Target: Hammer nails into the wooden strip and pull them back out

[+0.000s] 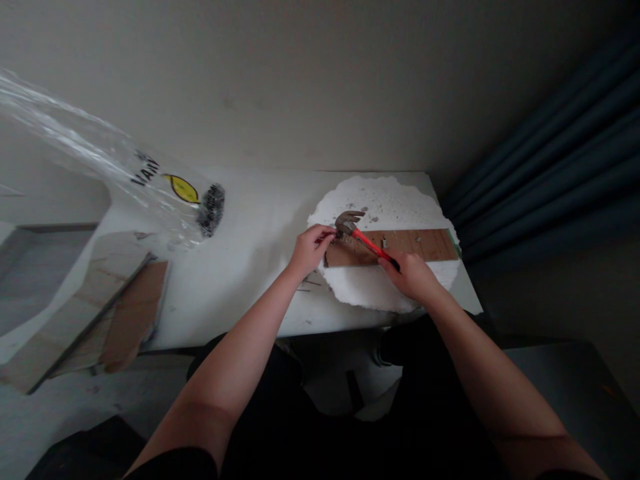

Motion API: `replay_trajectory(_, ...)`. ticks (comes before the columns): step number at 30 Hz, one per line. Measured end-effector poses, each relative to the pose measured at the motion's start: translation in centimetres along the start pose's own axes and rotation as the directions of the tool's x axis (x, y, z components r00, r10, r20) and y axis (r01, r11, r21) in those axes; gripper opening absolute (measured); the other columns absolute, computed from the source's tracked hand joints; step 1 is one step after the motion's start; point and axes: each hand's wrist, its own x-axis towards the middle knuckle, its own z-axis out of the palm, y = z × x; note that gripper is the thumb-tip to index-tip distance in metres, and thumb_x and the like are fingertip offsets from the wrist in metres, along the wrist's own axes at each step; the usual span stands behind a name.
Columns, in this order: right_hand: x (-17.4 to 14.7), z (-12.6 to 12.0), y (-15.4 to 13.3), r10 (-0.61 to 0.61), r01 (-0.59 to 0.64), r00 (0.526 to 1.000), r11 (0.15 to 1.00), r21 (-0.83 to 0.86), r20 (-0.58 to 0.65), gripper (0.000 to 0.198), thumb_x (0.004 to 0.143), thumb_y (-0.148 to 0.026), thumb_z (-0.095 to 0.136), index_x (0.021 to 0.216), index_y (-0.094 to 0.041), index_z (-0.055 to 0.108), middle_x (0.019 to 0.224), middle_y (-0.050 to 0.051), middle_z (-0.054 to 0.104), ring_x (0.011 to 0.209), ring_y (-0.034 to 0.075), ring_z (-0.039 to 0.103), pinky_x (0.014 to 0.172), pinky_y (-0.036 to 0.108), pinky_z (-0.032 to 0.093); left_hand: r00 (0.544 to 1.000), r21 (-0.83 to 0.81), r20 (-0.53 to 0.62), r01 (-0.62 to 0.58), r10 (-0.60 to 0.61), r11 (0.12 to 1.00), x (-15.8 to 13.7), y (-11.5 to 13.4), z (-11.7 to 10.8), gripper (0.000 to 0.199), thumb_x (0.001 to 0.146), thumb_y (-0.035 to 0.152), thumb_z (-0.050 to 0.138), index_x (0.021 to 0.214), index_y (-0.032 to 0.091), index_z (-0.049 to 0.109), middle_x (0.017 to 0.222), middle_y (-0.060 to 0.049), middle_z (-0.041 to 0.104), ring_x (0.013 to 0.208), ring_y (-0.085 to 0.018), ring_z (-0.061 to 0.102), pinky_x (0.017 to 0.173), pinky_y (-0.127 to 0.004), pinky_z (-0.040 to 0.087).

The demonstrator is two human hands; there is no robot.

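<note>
Lap and sleeves: black clothing [310, 440] fills the bottom edge, with short sleeves ending above both bare forearms.
Right arm: reaches forward from the lower right corner, slanting inward, elbow slightly bent.
Right hand [413, 275]: knuckles up, fingers wrapped firmly around the dark end of the hammer's handle.
Left arm: slants up from the lower left, nearly straight, toward the middle of the table.
Left hand [306, 252]: fingertips drawn together by the hammer's head, at the board's left end; something small and dark shows there, but I cannot tell what it is or how firmly it is gripped.
Loose planks [137, 310]: brown and greyish flat pieces, stacked askew over the table's left front edge.
Thin sticks [311, 283]: dark, slender, lying on the table just below the left hand.
Table [250, 267]: pale, smooth and flat-topped.
Hammer [369, 243]: bright red handle with a black end, dull metal head with a curved claw; it slants over the board.
Board [423, 245]: long brown wooden rectangle, lying crosswise on the white sheet, small grey bits on its face, greenish right end.
White sheet [370, 290]: roughly round, ragged-edged, speckled grey on its far part.
Plastic bag [185, 189]: clear, wrinkled, shiny, with black lettering and a yellow shape.
Curtain [560, 153]: dark blue folds, right.
Wall [300, 87]: plain grey, behind the table.
</note>
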Motion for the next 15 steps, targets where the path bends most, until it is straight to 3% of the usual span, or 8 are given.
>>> replay_trajectory(12, 0.03, 0.06, 0.07, -0.003, 0.003, 1.000, 1.000, 0.002, -0.006, 0.034, 0.102, -0.040, 0.044, 0.116, -0.022, 0.070, 0.095, 0.011, 0.076, 0.081, 0.025, 0.070, 0.068, 0.032, 0.044, 0.999, 0.002, -0.013, -0.047, 0.047, 0.999, 0.01, -0.18, 0.12, 0.014, 0.091, 0.021, 0.060, 0.101, 0.019, 0.068, 0.098, -0.006, 0.073, 0.086, -0.015, 0.069, 0.080, -0.028, 0.056)
replay_trajectory(15, 0.02, 0.04, 0.05, -0.002, 0.002, 1.000, 1.000, 0.004, -0.005, 0.033, 0.101, -0.039, 0.045, 0.115, -0.022, 0.070, 0.093, 0.011, 0.076, 0.080, 0.025, 0.069, 0.066, 0.031, 0.043, 0.999, -0.034, -0.034, -0.017, 0.015, 0.999, -0.04, -0.65, 0.41, 0.024, 0.086, 0.017, 0.064, 0.110, 0.019, 0.062, 0.094, -0.004, 0.072, 0.082, -0.013, 0.069, 0.077, -0.026, 0.056)
